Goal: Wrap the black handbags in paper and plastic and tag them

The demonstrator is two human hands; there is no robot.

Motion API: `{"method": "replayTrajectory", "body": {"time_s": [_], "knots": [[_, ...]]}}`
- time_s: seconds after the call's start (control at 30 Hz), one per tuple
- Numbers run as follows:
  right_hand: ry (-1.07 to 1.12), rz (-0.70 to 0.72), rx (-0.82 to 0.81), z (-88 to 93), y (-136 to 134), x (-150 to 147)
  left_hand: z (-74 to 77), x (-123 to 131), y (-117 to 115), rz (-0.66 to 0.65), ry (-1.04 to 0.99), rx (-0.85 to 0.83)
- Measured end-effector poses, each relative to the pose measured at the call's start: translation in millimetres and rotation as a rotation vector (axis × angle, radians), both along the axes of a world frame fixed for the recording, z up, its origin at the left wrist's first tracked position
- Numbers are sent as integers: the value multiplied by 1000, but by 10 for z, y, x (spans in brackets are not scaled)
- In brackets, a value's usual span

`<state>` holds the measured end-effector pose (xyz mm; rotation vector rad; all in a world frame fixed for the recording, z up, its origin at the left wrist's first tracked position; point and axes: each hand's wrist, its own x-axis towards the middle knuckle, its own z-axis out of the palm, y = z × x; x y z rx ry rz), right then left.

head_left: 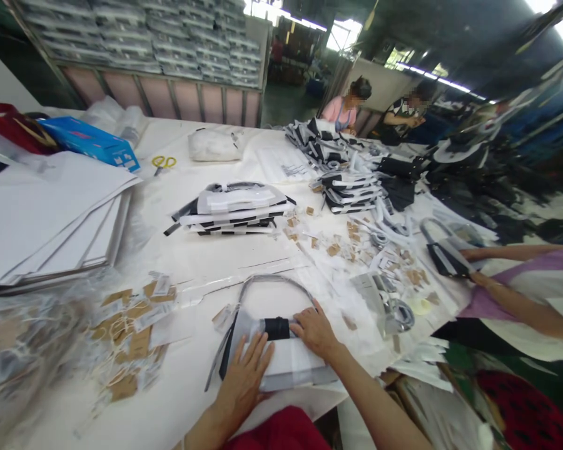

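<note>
Right in front of me a handbag [291,359] lies flat at the table's near edge. White wrapping covers most of it, a black strip shows at its middle, and its grey wrapped handle arches away from me. My left hand [248,369] rests on the bag's left part with the fingers stretched out. On the bag's upper right, by the black strip, lies my right hand [315,330], its fingers bent a little and apart. A brown tag [222,317] lies beside the handle on the left.
Beyond the bag is a stack of wrapped bags [237,209]. Tags [131,331] and white boards [51,212] are at left, with yellow scissors [164,162] and a blue box [91,142] farther back. At right, a co-worker's hands [473,265] hold another bag [445,256].
</note>
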<state>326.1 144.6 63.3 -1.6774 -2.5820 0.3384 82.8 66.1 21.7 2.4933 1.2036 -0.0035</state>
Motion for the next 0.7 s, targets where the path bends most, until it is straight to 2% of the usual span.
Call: {"method": "replayTrajectory", "body": {"time_s": [0.07,0.2,0.3,0.37,0.43,0.53,0.63,0.7], "knots": [[-10,-27,-12,-38,-4,43,-48,-9,-15,12,4,11],[-18,-49,-48,0,10,40,-23,3,-36,24,-5,1],[-10,-39,27,68,-57,-57,-7,13,-33,18,-48,-9],[6,2,101,67,-203,-161,-8,13,-38,26,-77,-4],[24,71,147,-5,-415,-262,-9,11,-62,42,-100,9],[51,116,211,-226,-707,-328,-7,16,-126,59,-139,45],[75,105,260,-452,-794,-300,-25,22,-163,64,-170,80],[82,108,272,-524,-766,-285,-55,23,-163,70,-176,89]]}}
